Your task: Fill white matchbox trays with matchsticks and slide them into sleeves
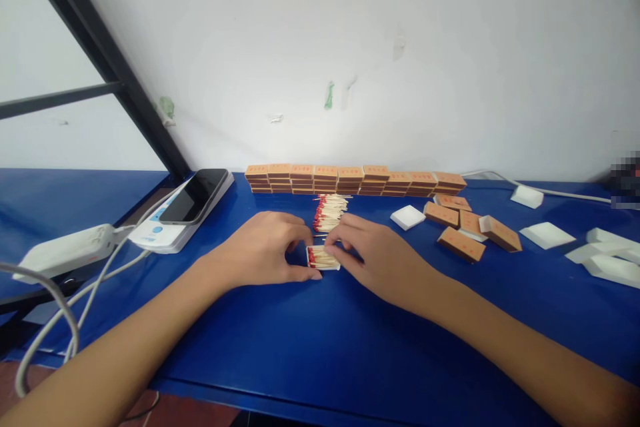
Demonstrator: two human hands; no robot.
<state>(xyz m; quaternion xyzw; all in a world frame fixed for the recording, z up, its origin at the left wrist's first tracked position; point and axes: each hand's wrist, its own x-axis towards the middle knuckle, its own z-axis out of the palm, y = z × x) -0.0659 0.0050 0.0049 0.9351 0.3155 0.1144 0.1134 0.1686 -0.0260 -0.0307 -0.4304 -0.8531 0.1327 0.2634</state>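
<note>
A small white matchbox tray (331, 266) lies on the blue table, filled with red-headed matches (320, 256). My left hand (267, 247) grips the tray's left end, index finger behind it and thumb in front. From the right, my right hand (367, 253) reaches over the tray with bent fingers drawn together on the pale ends of the matches; its fingertips partly hide them. Just behind the tray is a pile of loose matches (330, 213), red heads pointing left.
Orange matchboxes (325, 177) are stacked in a long row by the wall. At right lie loose matchbox sleeves (461, 243) and white trays (547, 235). A phone (195, 197) rests on a white box (160, 233) at left, near a power strip (65, 252) and cables (100, 280).
</note>
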